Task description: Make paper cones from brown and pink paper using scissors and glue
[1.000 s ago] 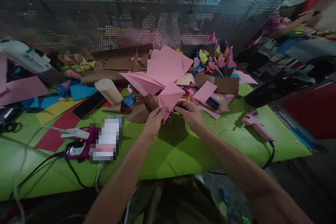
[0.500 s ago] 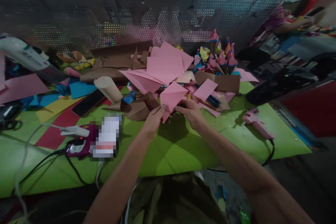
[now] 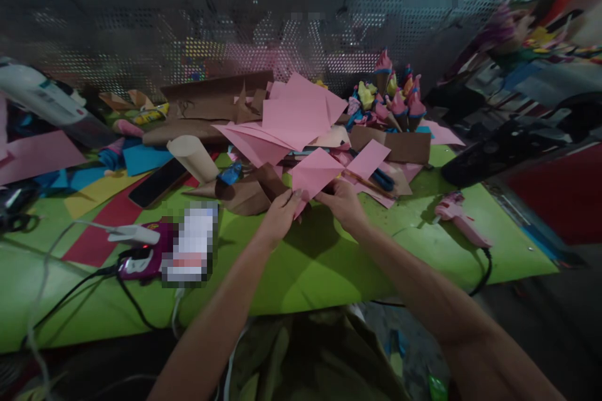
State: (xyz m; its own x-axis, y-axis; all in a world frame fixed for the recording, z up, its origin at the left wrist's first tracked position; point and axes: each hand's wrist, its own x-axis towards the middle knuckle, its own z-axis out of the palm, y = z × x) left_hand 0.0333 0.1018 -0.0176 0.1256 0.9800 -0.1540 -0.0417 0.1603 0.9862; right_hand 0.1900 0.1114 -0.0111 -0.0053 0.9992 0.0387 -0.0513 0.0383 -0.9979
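Both my hands pinch a folded pink paper [image 3: 314,173] just above the green table [image 3: 310,263]. My left hand [image 3: 281,216] grips its lower left edge with thumb and fingers closed. My right hand [image 3: 343,200] holds its lower right edge, fingers closed on it. The paper is creased into triangular folds and points down towards my hands. Behind it lies a heap of pink sheets [image 3: 296,116] and brown paper cones [image 3: 244,191].
A pink glue gun [image 3: 458,222] with a cord lies at right. A purple device [image 3: 141,260] with cables, a phone [image 3: 157,182], a cream paper roll [image 3: 192,160] and coloured sheets lie at left. A cardboard box [image 3: 399,144] of finished cones stands behind. A perforated metal screen closes the back.
The pink paper has tipped slightly and opened flatter between my hands. My hands have shifted a little to the right and closer together.
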